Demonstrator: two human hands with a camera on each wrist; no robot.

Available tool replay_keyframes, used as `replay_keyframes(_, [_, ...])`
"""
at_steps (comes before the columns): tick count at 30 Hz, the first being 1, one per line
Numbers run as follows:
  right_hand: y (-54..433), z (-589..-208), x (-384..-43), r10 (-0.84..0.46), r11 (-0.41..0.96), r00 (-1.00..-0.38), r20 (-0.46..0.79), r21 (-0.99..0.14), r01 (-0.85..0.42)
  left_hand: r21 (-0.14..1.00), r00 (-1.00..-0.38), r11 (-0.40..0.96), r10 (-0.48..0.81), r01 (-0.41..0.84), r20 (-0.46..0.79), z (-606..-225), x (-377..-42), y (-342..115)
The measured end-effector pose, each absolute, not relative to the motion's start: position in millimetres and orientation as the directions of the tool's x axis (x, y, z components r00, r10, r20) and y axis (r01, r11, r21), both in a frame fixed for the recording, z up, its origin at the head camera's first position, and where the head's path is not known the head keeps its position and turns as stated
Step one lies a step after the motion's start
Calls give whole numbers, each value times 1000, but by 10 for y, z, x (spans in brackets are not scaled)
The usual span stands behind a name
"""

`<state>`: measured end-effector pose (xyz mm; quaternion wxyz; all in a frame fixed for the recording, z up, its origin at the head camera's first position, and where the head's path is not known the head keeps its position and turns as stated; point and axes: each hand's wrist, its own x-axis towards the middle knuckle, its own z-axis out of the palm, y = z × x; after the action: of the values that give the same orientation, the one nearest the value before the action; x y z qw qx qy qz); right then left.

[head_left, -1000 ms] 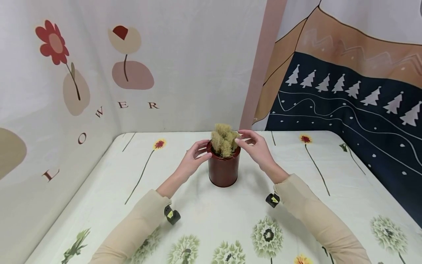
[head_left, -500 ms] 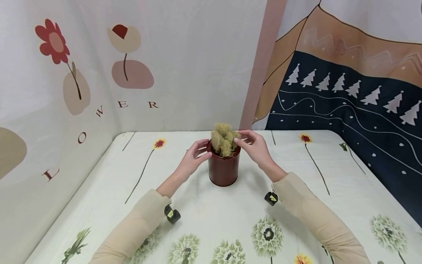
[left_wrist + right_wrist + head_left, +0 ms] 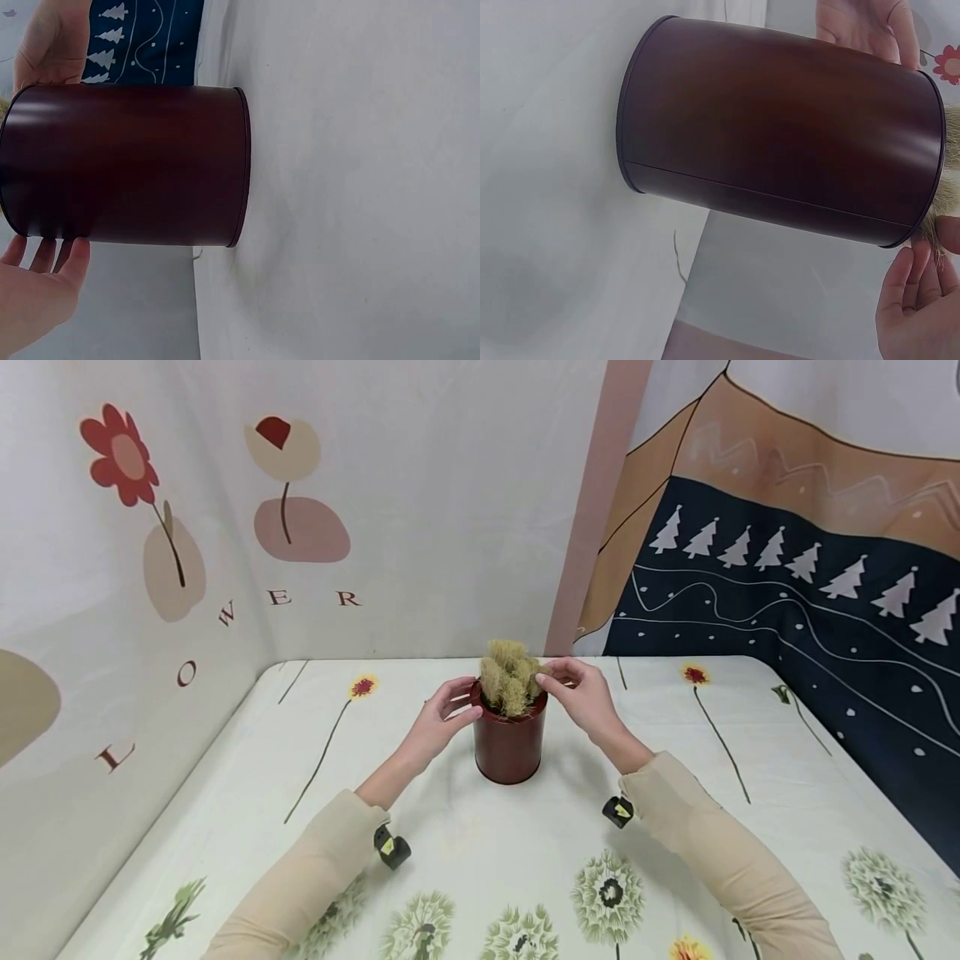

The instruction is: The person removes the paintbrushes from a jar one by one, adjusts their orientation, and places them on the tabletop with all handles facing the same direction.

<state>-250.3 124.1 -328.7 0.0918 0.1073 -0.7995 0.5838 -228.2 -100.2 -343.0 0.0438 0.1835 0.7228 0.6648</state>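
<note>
A dark red-brown cylindrical pot (image 3: 508,747) stands upright on the table, with bushy yellow-green dried grass tufts (image 3: 508,681) rising out of its top. At the pot's left rim, my left hand (image 3: 442,717) curves around the side, thumb in front and fingers farther back; the left wrist view has its fingertips (image 3: 46,251) against the wall. My right hand (image 3: 587,697) pinches the grass on the right side between thumb and fingers. Some strands (image 3: 934,229) show between them in the right wrist view. The pot's inside is mostly hidden by the grass.
A white cloth (image 3: 450,860) printed with flowers covers the table. Behind it hangs a pale curtain (image 3: 450,510) with printed flowers and letters; a dark cloth (image 3: 750,602) with printed trees borders the right side. One thin loose strand (image 3: 679,256) shows near the pot.
Almost nothing differs. My right hand has shifted very slightly at the grass; the pot and my left hand keep their places.
</note>
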Motion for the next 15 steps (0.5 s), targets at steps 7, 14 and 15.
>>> replay_keyframes(7, [1234, -3285, -2512, -56, 281, -961, 272, -919, -276, 977, -931, 67, 321, 204, 172, -3432, -2287, -1004])
replay_keyframes(14, [1211, -3249, -2482, -36, 285, -957, 289, -914, -287, 977, -933, 75, 318, 202, 168, -3429, -2283, -1002])
replay_keyframes(15, [1208, -3243, -2478, -32, 286, -956, 292, -913, -289, 977, -933, 75, 318, 201, 168, -3427, -2281, -1001])
